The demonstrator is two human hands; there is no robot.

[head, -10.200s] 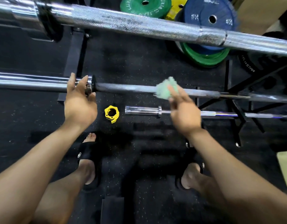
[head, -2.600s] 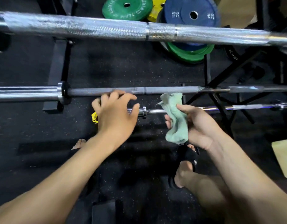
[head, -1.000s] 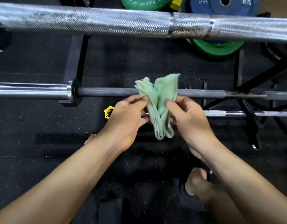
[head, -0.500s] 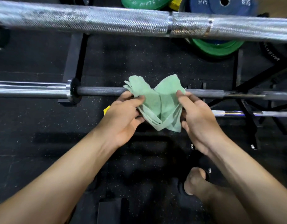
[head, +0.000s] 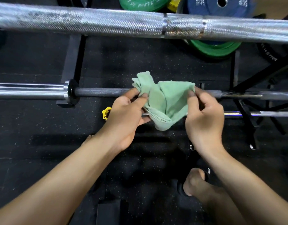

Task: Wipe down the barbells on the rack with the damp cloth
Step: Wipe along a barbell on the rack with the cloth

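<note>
A pale green cloth (head: 166, 101) hangs spread between both hands in front of the middle barbell (head: 101, 92). My left hand (head: 125, 117) pinches its left edge; my right hand (head: 205, 119) pinches its right corner. The cloth covers part of the middle barbell's dark shaft and part of a thin lower barbell (head: 257, 114). A thick knurled silver barbell (head: 107, 23) crosses the top of the view, closest to the camera.
Green (head: 216, 48), yellow and blue (head: 221, 5) weight plates lie on the black rubber floor beyond the top bar. A yellow collar clamp (head: 106, 113) lies on the floor by my left hand. Black rack legs (head: 71, 62) stand left and right. My sandalled foot (head: 195, 181) shows below.
The cloth went from wiping the middle bar in my right hand to being held by both hands, which have pulled it wider apart over the last second.
</note>
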